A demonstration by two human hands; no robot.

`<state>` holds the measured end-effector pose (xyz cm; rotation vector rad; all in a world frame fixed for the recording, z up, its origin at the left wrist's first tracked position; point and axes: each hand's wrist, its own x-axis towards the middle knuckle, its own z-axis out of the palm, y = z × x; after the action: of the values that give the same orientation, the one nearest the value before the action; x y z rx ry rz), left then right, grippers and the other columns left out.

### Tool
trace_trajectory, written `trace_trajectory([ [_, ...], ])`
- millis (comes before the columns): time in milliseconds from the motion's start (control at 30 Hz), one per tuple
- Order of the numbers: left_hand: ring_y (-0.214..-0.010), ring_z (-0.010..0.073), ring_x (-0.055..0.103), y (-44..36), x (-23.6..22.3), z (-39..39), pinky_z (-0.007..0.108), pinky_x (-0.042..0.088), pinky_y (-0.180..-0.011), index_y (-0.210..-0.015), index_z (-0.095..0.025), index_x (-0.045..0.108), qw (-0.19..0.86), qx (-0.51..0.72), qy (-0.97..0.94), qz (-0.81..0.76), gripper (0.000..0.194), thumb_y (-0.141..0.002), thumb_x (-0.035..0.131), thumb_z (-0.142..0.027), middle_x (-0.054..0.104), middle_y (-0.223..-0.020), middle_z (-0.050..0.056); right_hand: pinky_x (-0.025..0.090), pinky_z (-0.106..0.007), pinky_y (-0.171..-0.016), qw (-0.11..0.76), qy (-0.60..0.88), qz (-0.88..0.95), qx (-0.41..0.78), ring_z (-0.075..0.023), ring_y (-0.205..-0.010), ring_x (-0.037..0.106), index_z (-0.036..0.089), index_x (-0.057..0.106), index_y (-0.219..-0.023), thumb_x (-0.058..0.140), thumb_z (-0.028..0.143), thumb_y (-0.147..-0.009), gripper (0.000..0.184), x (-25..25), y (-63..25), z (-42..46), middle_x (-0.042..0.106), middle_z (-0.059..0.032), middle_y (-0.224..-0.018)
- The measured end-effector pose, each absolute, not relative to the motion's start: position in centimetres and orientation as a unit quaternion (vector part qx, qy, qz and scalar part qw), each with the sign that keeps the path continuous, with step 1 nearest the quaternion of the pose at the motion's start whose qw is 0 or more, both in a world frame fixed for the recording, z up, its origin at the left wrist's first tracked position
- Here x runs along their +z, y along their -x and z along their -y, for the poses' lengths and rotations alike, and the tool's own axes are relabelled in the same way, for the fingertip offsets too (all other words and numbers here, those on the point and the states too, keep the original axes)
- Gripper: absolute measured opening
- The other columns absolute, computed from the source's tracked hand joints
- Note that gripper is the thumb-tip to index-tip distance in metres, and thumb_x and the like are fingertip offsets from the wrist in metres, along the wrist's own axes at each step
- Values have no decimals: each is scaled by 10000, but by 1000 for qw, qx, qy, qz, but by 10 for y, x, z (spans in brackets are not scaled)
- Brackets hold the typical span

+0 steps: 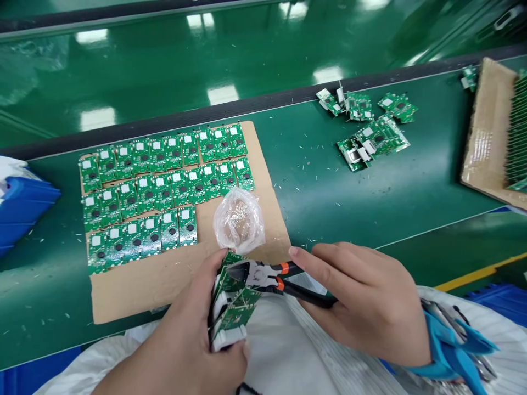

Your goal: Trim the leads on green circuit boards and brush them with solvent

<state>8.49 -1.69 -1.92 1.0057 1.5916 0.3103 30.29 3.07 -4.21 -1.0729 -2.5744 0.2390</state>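
Observation:
My left hand (193, 334) is closed around a green circuit board (236, 312) with white connectors, held tilted in front of my body. In my right hand (362, 302) are side cutters (263, 274) with black and orange handles. Their jaws lie against the upper part of the board; whether they grip a lead there I cannot tell. Just beyond the jaws, a clear plastic bag (239, 219) with bits of clipped wire in it rests on a cardboard sheet (164, 280). Rows of small green boards (162, 189) with white squares and black dots cover much of that cardboard.
Further right lie several loose boards (373, 140) with white connectors on the green bench (321, 197), among scattered wire clippings. A cardboard box (480, 131) with upright boards stands at the far right. On the left is a blue bin (28, 203).

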Motion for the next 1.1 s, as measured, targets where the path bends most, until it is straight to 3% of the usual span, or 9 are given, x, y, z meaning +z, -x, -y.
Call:
trace_trajectory([
  [133, -1303, 295, 412, -83, -21, 17, 398, 418, -1025, -1381, -213, 304, 589, 133, -430, -671, 780, -645, 560, -256, 517, -1339, 86, 450, -296, -514, 156, 388, 901, 112, -174, -643, 590, 147, 561, -1127, 556, 207, -762, 369, -41, -305, -31, 641, -69, -834],
  [300, -1300, 290, 416, -80, -25, 22, 433, 403, -1036, -1379, -271, 284, 550, 124, -467, -681, 768, -657, 547, -254, 498, -1364, 50, 490, -353, -588, 171, 427, 877, 139, -226, -755, 590, 174, 495, -1208, 584, 262, -771, 455, -40, -312, -33, 598, -116, -934],
  [533, -1255, 327, 452, -72, -30, 26, 462, 408, -1014, -1336, -251, 309, 482, 133, -561, -660, 697, -692, 575, -280, 496, -1348, 94, 477, -381, -608, 174, 398, 889, 143, -234, -755, 565, 189, 502, -1191, 617, 277, -760, 454, -40, -316, -39, 577, -115, -937],
  [700, -1211, 301, 484, -69, -34, 34, 459, 395, -1022, -1290, -321, 355, 461, 148, -582, -653, 643, -686, 568, -264, 520, -1306, 42, 457, -392, -628, 170, 386, 900, 107, -245, -754, 547, 186, 489, -1187, 617, 241, -740, 469, -42, -317, -41, 564, -121, -917],
  [1100, -1206, 327, 479, -70, -34, 36, 475, 386, -1024, -1285, -292, 392, 471, 149, -561, -665, 675, -638, 579, -243, 522, -1308, 56, 429, -346, -641, 189, 377, 906, 39, -209, -729, 537, 207, 470, -1195, 594, 244, -748, 465, -48, -306, -44, 571, -90, -868],
])
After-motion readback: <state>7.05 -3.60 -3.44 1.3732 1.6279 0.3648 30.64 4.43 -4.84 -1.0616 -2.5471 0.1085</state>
